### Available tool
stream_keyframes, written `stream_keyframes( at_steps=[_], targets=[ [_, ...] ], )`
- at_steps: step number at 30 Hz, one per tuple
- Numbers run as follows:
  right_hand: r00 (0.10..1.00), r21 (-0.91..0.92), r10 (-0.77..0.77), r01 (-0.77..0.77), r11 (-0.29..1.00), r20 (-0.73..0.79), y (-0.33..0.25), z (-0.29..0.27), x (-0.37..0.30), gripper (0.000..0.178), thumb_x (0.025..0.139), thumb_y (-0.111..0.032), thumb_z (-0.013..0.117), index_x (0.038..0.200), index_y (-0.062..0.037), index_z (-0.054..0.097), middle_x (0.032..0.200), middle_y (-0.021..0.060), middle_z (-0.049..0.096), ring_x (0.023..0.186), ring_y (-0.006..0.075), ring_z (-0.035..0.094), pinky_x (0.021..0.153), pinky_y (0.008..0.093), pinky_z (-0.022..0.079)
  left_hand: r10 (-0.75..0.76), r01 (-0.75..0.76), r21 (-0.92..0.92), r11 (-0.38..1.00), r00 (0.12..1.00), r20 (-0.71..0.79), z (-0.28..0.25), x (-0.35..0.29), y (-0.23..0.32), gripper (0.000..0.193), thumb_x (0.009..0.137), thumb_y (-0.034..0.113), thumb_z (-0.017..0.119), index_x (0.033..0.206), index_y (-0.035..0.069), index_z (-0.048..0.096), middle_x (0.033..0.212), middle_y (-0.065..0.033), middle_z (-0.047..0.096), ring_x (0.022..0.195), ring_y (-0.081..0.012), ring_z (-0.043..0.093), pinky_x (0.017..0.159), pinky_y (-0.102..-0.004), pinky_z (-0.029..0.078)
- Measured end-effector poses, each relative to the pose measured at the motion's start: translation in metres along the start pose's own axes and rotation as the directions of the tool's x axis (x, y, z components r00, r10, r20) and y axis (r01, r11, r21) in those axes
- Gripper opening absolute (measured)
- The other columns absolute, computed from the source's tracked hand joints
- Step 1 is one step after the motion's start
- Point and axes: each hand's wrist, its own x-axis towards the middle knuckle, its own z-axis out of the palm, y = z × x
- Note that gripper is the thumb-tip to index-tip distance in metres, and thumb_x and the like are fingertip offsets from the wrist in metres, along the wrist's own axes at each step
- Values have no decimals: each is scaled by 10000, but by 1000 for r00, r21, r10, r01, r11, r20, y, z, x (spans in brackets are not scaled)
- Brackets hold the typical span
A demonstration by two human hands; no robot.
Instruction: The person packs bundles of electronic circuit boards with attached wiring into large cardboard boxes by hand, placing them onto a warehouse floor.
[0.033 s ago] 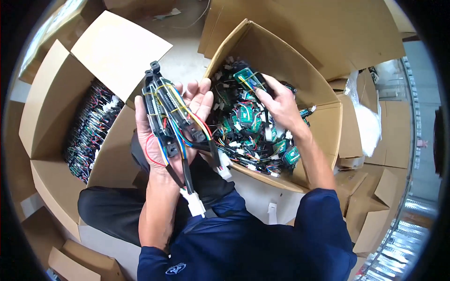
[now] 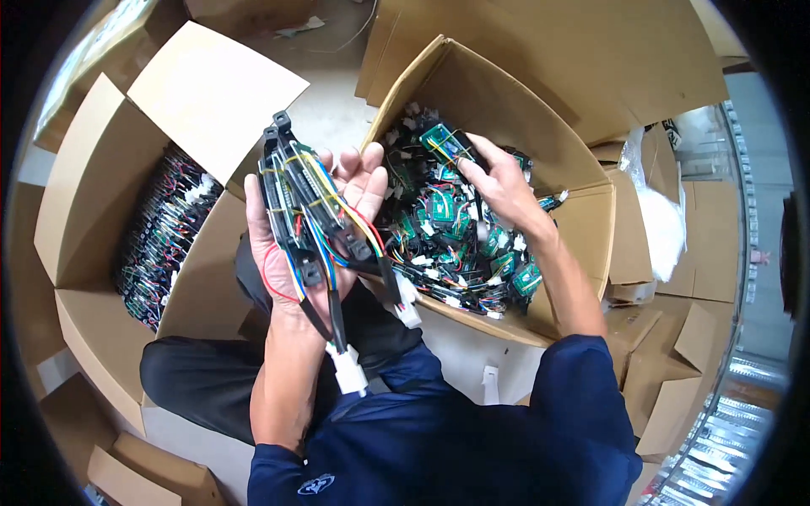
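My left hand [image 2: 283,291] is palm up in front of me, cradling several slim black circuit modules [image 2: 305,190] side by side. Yellow bands wrap them, and coloured wires run down to white plug connectors [image 2: 348,371] hanging below my palm. Its fingertips curl up loosely at the right of the modules. Over the open carton at the right, my right hand [image 2: 499,177] grips another circuit module [image 2: 445,143] between thumb and fingers. That one shows a green board, coloured wires and a yellow band. Beneath it lies a loose heap of green-board modules [image 2: 443,207] with white plugs.
The heap fills a tall cardboard carton [image 2: 582,228] at the right. To my left, another open carton [image 2: 93,211] holds tightly packed rows of wired modules [image 2: 160,240]. Clear plastic wrap [image 2: 660,219] and flattened cardboard [image 2: 540,59] lie around. My bent leg [image 2: 198,379] is between the cartons.
Almost nothing differs. The modules in my left hand and the module in my right hand have shifted very slightly; both hands keep their hold.
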Motion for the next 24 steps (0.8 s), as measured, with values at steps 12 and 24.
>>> stream_keyframes(
  at_steps=[12,24],
  targets=[
    [544,310,632,-569,761,-553,262,66,41,339,858,-264,759,1069,-4,708,1037,143,732,915,275,676,860,419,516,-65,9,-595,804,995,-74,2,-29,-3,796,940,637,600,1326,-58,550,1278,-245,570,1368,-433,476,1223,-552,323],
    [516,365,597,-485,795,-615,235,156,84,254,821,-269,782,840,-28,703,733,92,686,656,198,599,671,393,487,61,-58,72,996,997,-41,-9,-43,14,745,953,590,623,1320,-54,551,1257,-250,607,1315,-425,530,1191,-562,372]
  ],
)
